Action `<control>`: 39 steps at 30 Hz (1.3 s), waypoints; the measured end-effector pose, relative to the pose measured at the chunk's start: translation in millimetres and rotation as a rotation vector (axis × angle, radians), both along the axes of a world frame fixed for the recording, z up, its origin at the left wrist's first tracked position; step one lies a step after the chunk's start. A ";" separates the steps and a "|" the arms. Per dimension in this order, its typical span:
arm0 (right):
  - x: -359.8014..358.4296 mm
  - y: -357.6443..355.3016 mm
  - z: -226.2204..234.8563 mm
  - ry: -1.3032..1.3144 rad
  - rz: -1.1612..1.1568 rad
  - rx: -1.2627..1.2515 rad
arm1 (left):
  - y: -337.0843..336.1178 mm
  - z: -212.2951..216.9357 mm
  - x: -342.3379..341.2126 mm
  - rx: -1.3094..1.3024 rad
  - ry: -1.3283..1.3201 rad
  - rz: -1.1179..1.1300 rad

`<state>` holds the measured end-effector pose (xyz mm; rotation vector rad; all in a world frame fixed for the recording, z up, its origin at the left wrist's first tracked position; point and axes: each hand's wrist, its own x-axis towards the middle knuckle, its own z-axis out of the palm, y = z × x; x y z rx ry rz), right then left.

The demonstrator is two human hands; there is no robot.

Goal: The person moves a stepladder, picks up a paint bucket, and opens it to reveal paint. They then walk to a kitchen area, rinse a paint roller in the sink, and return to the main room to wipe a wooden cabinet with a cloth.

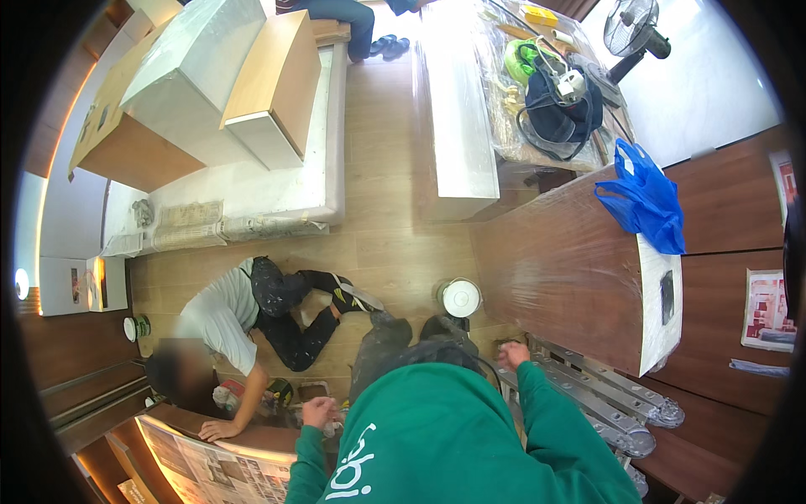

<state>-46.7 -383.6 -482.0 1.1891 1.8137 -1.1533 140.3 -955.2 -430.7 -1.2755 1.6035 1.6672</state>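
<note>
My left hand (319,412), below a green sleeve, hovers near the edge of a low cabinet covered with printed paper (227,470). Its fingers are curled in, and I see nothing in them. Out to the right, my right hand (510,355) is loosely closed above the end of a folded aluminium ladder (579,391), and no object shows in it. Between my hands are my dark, stained trousers (378,353). A white-lidded bucket (460,297) stands on the floor just ahead of my feet.
At left a co-worker in a pale shirt (222,315) crouches, one hand (220,430) on the cabinet edge. A wrapped brown panel (562,269) with a blue plastic bag (642,197) stands at right. Large boxes (197,84) rest on a covered platform (332,168). A fan (634,34) is far right.
</note>
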 end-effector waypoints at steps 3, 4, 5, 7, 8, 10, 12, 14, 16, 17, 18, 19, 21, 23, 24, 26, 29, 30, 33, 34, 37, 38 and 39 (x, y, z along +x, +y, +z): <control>26.7 0.5 -5.0 -0.123 -0.050 0.005 | -28.2 6.7 -31.0 -0.072 0.023 0.114; 27.4 -1.6 -6.3 -0.105 -0.036 -0.015 | -37.1 9.8 -41.1 -0.126 0.010 0.133; 25.3 -4.4 -7.0 -0.098 -0.045 -0.035 | -42.5 12.7 -49.9 -0.194 -0.011 0.150; 10.0 -11.4 -10.0 -0.049 -0.039 -0.069 | -46.7 16.0 -66.2 -0.220 -0.030 0.077; -0.6 -15.4 -12.8 -0.012 -0.027 -0.082 | -45.7 16.7 -72.6 -0.250 -0.049 0.033; -22.1 -24.1 -21.9 0.033 -0.006 -0.110 | -36.9 15.8 -80.4 -0.203 -0.038 -0.038; -47.7 -30.9 -39.4 0.045 -0.009 -0.157 | -19.7 11.7 -80.5 -0.148 0.036 -0.054; -70.3 -38.9 -68.0 0.046 0.032 -0.141 | 2.8 7.3 -71.7 -0.185 0.044 -0.078; -88.5 -45.1 -106.3 0.028 0.024 -0.156 | 27.1 1.4 -59.6 -0.338 -0.006 -0.189; -97.9 -47.1 -130.5 0.014 0.011 -0.171 | 41.3 -0.9 -51.6 -0.315 -0.090 -0.126; -99.6 -49.7 -154.6 -0.024 -0.021 -0.177 | 53.7 -3.4 -44.2 -0.329 -0.148 -0.099; -102.4 -50.5 -180.2 -0.020 0.047 -0.160 | 65.8 -6.2 -37.5 -0.410 -0.203 -0.178; -111.6 -48.2 -233.0 -0.079 0.142 -0.099 | 81.7 -6.0 -23.5 -0.387 -0.310 -0.188; -121.9 -43.4 -281.0 0.033 0.323 -0.027 | 90.8 -3.4 -11.9 -0.410 -0.412 -0.313; -127.4 -42.0 -301.2 -0.008 0.392 0.031 | 94.4 -1.3 -6.9 -0.365 -0.495 -0.202; -152.3 -29.8 -334.6 0.095 0.618 0.125 | 99.5 7.9 3.6 -0.286 -0.642 0.030; -187.4 -26.9 -369.6 0.175 0.481 0.290 | 106.5 27.4 15.4 -0.170 -0.814 0.273; -199.7 -24.3 -377.1 0.173 0.467 0.315 | 107.6 33.3 17.0 -0.122 -0.857 0.280; -232.4 -18.0 -398.8 0.116 0.519 0.290 | 110.0 42.0 12.0 -0.260 -0.960 0.231; -239.6 -15.7 -405.2 0.073 0.567 0.290 | 108.4 41.0 6.0 -0.268 -0.955 0.221; -255.2 -12.4 -429.6 0.052 0.702 0.297 | 91.0 27.2 -24.8 -0.295 -0.906 0.181; -254.8 -10.3 -436.9 0.106 0.744 0.307 | 85.4 22.1 -36.5 -0.306 -0.888 0.167; -253.9 -8.1 -443.6 0.125 0.786 0.319 | 81.7 16.8 -47.4 -0.315 -0.871 0.156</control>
